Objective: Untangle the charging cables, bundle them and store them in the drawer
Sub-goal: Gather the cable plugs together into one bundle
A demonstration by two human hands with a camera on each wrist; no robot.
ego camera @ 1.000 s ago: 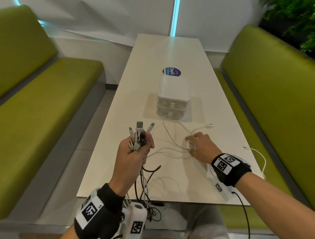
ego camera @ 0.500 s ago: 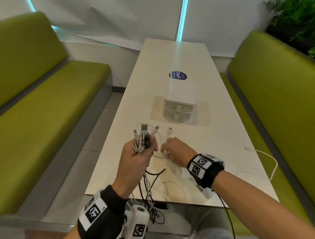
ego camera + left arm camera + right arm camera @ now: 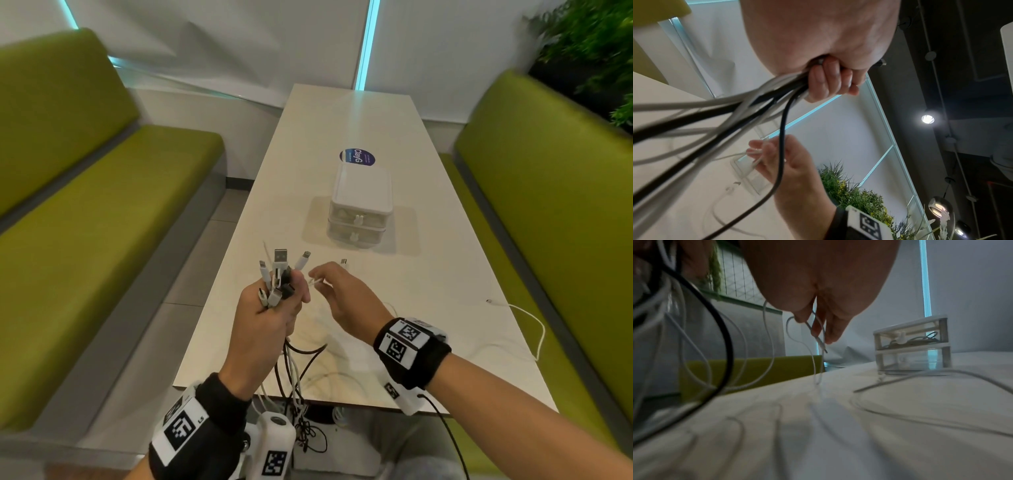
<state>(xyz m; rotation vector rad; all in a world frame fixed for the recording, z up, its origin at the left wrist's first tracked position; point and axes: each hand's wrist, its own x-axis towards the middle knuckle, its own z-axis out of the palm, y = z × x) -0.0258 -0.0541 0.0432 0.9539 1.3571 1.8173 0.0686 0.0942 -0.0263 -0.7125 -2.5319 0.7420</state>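
Gathering step: left hand (image 3: pixel 263 318) fisted round cable ends (image 3: pixel 279 274) above the tabletop (image 3: pixel 342 113); right hand (image 3: pixel 346 298) pinched a thin white cable (image 3: pixel 819 337). Drawer unit (image 3: pixel 359 205) beyond, closed. Next, probably: add that end to the left grip.

Looked like a café or canteen booth: green padded benches (image 3: pixel 85 219) flanked a long white table (image 3: pixel 346 113) with a round sticker (image 3: pixel 357 157), plants (image 3: pixel 596 44) behind, ceiling spotlights (image 3: pixel 928 119) overhead.

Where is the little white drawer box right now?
In the head view the drawer box stands on the white table, beyond both hands and slightly right of centre, just in front of a round blue sticker.
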